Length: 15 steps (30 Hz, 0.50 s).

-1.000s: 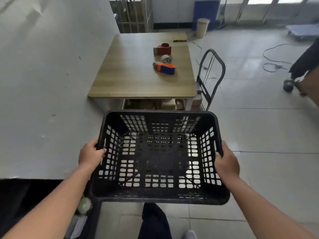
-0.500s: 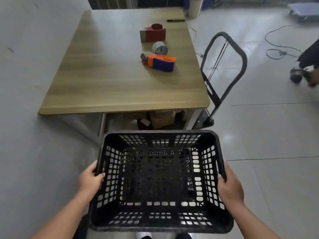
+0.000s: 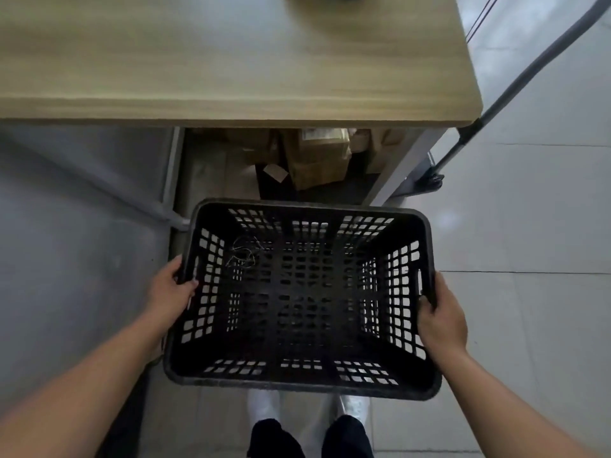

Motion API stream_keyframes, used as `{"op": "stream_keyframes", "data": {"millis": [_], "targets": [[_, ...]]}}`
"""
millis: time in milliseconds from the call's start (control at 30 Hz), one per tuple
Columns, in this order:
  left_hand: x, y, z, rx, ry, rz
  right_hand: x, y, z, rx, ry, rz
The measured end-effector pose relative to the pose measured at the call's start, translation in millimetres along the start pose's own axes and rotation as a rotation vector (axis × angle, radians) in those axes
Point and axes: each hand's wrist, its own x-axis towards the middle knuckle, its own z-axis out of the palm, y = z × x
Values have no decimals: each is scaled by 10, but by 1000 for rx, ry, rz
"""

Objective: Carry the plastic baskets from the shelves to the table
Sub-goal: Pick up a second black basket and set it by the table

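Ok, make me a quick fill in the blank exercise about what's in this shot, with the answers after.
1. Both hands grip a ____ plastic basket.
2. The left hand and right hand hold its ____ sides.
3. Under the wooden table sit cardboard ____.
4. The basket is held in front of the table, not yet ____ it.

Answers: black; opposite; boxes; on

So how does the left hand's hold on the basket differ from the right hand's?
The left hand grips the black basket by its left rim, about midway along that side; the right hand grips the right rim, a little nearer the person. The left thumb hooks over the rim into the basket, while the right hand's fingers curl over the rim beside the handle slot. Both are closed on the rim, holding the basket short of the table.
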Motion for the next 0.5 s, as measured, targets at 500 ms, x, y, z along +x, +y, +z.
{"op": "stream_keyframes", "data": {"millis": [500], "targets": [[167,-341,-47,70,49,-7,-28,-14,100,56,-32,21]]}}
